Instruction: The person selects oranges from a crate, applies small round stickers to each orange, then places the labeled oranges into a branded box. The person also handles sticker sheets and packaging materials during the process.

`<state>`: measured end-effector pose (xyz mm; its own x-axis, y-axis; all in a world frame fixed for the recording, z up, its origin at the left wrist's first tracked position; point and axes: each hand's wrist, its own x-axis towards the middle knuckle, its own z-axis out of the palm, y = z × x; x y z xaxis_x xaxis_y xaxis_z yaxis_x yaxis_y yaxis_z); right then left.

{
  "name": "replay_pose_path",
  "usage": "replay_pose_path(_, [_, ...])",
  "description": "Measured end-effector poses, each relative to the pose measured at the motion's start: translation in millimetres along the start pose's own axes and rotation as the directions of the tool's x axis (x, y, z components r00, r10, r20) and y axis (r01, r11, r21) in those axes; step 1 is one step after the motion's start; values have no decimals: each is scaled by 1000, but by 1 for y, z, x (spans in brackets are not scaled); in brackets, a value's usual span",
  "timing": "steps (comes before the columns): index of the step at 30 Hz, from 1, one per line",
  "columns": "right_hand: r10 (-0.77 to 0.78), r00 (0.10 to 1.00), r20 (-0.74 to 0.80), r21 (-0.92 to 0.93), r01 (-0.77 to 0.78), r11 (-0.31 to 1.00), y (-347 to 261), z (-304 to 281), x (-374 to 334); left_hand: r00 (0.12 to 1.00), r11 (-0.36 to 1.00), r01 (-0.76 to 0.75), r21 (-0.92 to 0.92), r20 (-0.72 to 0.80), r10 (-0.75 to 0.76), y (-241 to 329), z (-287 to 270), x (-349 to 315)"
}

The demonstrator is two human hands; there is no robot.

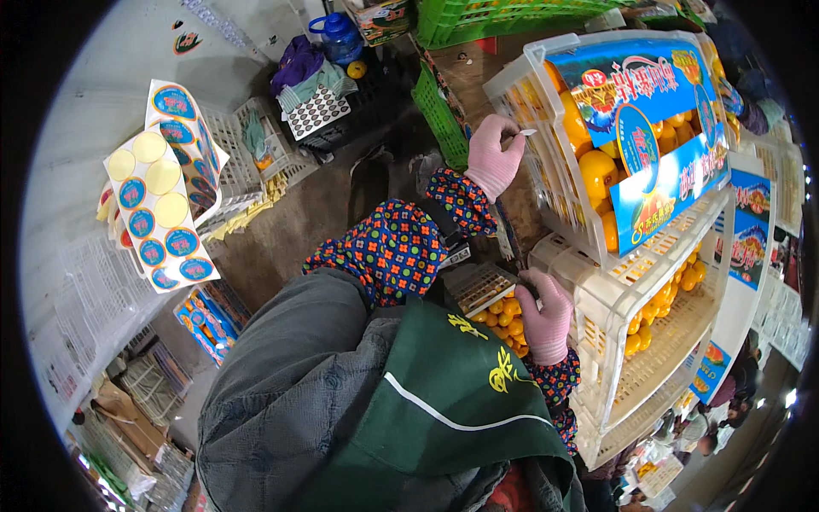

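Observation:
My left hand, in a pink knit glove, pinches a small white piece, perhaps a scrap of paper, beside the upper crate. That white plastic crate holds orange citrus fruit under a blue printed card cover. A blue oval sticker lies across the cover's opening. Lower down, my right hand, in a matching glove, is beside a second white crate. Its thumb and fingers are slightly apart, with nothing visible between them.
Sheets of round blue stickers with some spots peeled stand at the left. Behind them are a dark crate with cloths and a blue jug. Green crates stand at the back. Small orange fruit shows below my right hand.

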<state>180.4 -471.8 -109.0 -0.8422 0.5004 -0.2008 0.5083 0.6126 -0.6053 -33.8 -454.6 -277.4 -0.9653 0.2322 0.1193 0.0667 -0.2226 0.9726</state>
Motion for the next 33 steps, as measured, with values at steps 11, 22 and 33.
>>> replay_pose_path(11, [57, 987, -149, 21, -54, 998, 29, 2, -40, 943, 949, -309, 66, 155, 296, 6, 27, -21])
replay_pose_path(22, [111, 979, -169, 63, -102, 993, 42, -1, -42, 959, 942, -278, 191, 113, 260, 5, 6, -17])
replay_pose_path(33, [130, 977, -170, 59, -121, 991, 51, 0, -49, 848, 765, -486, 423, 441, 294, -1, 13, -23])
